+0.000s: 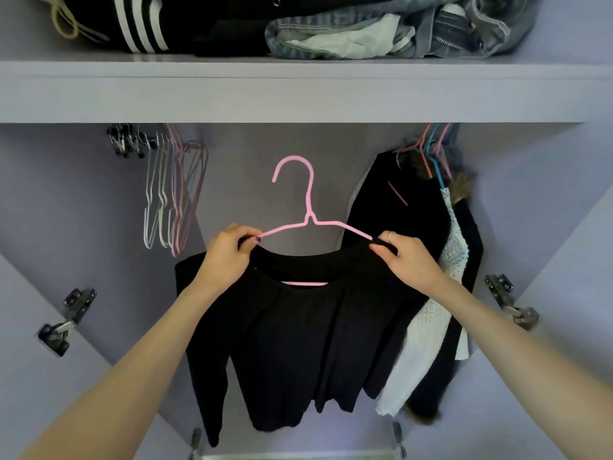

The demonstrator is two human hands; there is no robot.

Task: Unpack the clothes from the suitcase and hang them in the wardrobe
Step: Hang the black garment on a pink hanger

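Below the shelf, the left hand and right hand pinched the black top on its unhooked pink hanger, beside three garments already hung

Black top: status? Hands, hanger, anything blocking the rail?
Left hand and right hand pinch black top onto pink hanger. Hook not on rail. Gap between empty hangers and hung clothes open.
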